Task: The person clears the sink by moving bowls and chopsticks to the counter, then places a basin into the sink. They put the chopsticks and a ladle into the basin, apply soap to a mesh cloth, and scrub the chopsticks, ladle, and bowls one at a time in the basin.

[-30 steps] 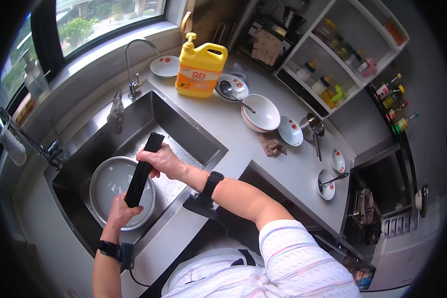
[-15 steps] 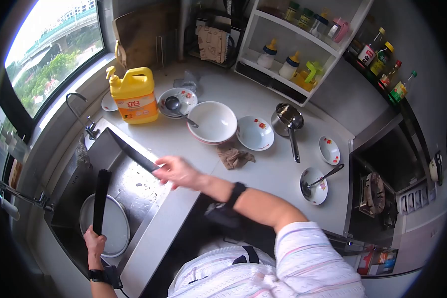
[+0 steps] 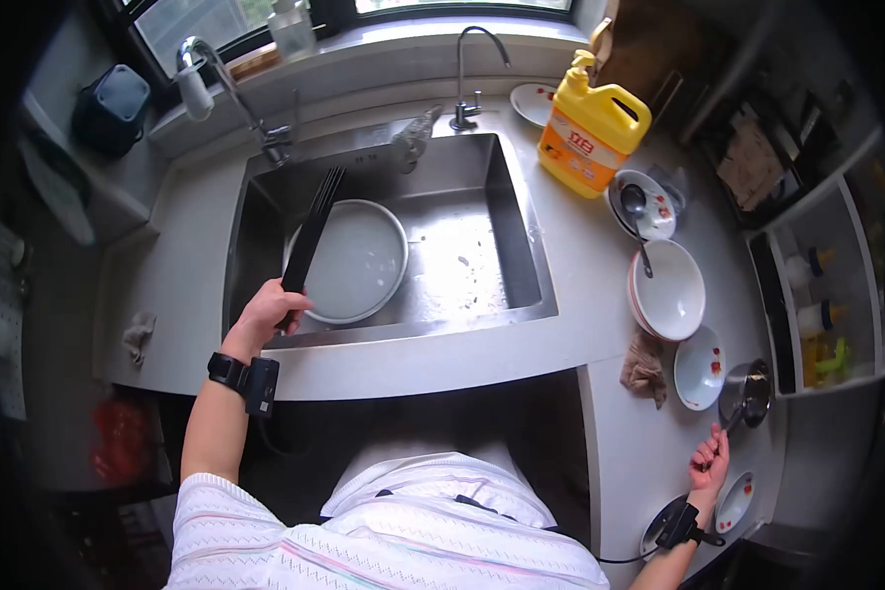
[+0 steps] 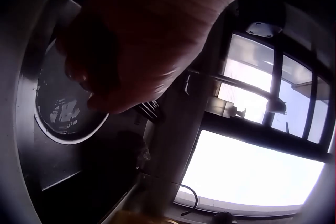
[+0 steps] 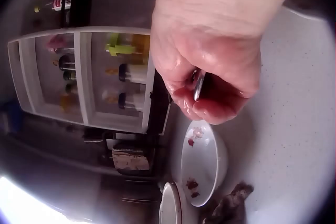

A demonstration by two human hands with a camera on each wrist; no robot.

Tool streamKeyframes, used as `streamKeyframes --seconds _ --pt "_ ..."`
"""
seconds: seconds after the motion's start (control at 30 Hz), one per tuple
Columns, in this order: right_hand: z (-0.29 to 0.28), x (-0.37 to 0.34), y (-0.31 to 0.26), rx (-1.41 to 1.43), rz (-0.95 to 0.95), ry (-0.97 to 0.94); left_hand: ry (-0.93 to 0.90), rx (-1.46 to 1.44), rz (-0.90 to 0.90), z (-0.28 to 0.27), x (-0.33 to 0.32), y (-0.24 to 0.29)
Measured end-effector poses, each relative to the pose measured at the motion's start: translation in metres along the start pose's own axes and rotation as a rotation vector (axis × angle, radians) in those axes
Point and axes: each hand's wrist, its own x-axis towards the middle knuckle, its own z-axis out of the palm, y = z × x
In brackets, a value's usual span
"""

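Note:
My left hand grips a bundle of black chopsticks, tilted over the left part of the sink. Below them, a round pale basin with liquid stands in the steel sink. The left wrist view has the back of that hand in shadow, with chopstick tips past it. On the right counter, the curled fingers of my right hand hold the handle of a small steel saucepan. In the right wrist view the handle's metal end shows inside the fist; the pan itself is hidden there.
A yellow detergent jug stands right of the sink. Along the right counter are stacked white bowls, a flowered bowl, a brown rag and a black ladle across a plate. Two faucets rise behind the sink.
My right hand has left the chopsticks and moved right across the counter to the saucepan handle. The left hand still holds the bundle over the sink. The head view has turned.

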Motion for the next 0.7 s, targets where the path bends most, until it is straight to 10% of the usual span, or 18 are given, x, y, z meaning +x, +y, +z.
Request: streamKeyframes --seconds 0.47,0.7 --pt "0.136 -0.116 0.051 -0.448 -0.203 -0.048 -0.29 -0.442 -0.241 -0.064 0.014 -0.043" --pt "0.285 -0.14 0.195 -0.541 0.255 -0.453 -0.486 -0.46 -0.283 -0.094 0.059 -0.057"
